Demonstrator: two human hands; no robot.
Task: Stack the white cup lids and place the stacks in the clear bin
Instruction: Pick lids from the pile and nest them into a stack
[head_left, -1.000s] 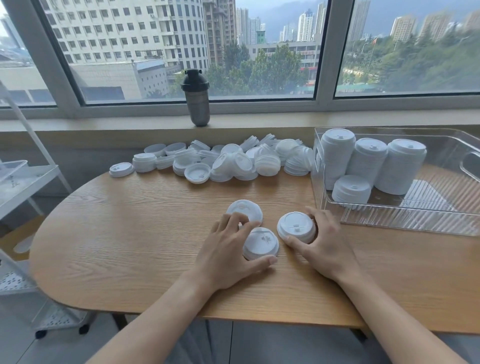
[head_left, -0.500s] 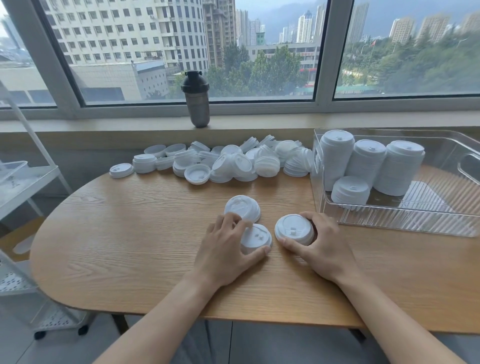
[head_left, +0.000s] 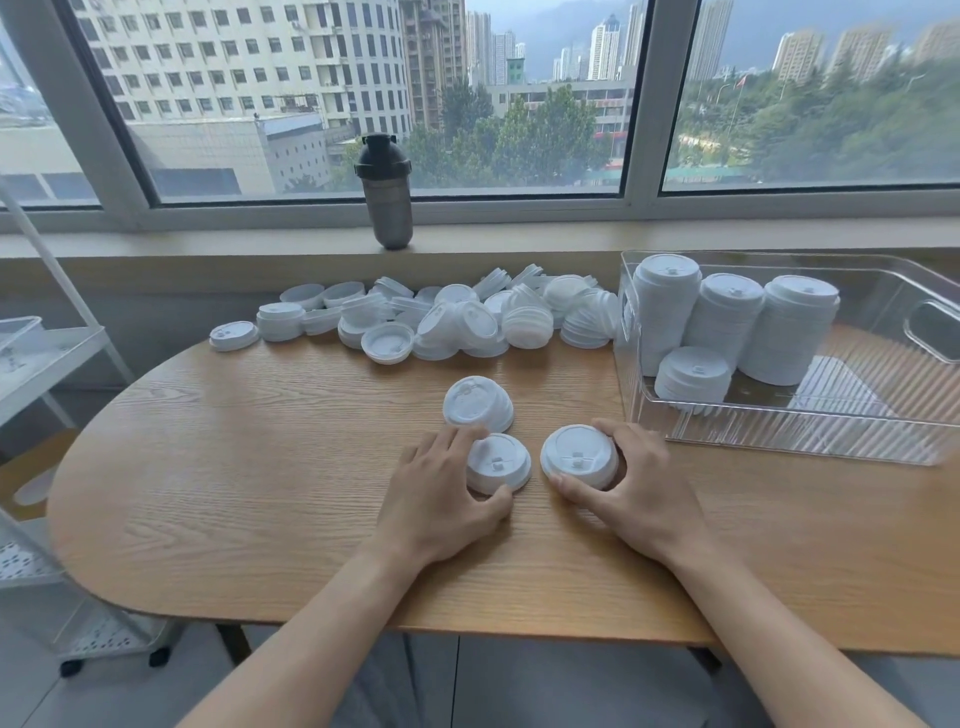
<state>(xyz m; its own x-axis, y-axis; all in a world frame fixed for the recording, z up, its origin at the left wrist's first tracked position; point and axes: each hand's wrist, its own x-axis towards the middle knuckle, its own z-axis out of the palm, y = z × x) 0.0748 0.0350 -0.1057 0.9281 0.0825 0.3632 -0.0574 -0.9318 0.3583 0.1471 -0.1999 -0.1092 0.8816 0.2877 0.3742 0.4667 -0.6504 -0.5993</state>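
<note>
Three short lid stacks sit near the middle of the wooden table (head_left: 218, 467): a far stack (head_left: 477, 402), a near-left stack (head_left: 500, 462) and a near-right stack (head_left: 579, 456). The clear bin (head_left: 779, 431) at the right holds four stacks, three tall stacks (head_left: 727, 317) and one short stack (head_left: 693, 373). A loose lid pile (head_left: 441, 322) lies along the far edge. One shaker bottle (head_left: 387, 192) stands on the windowsill. The left hand (head_left: 441, 499) curls fingers and thumb around the near-left stack; the right hand (head_left: 639, 493) grips the near-right stack the same way, both palms low over the table
</note>
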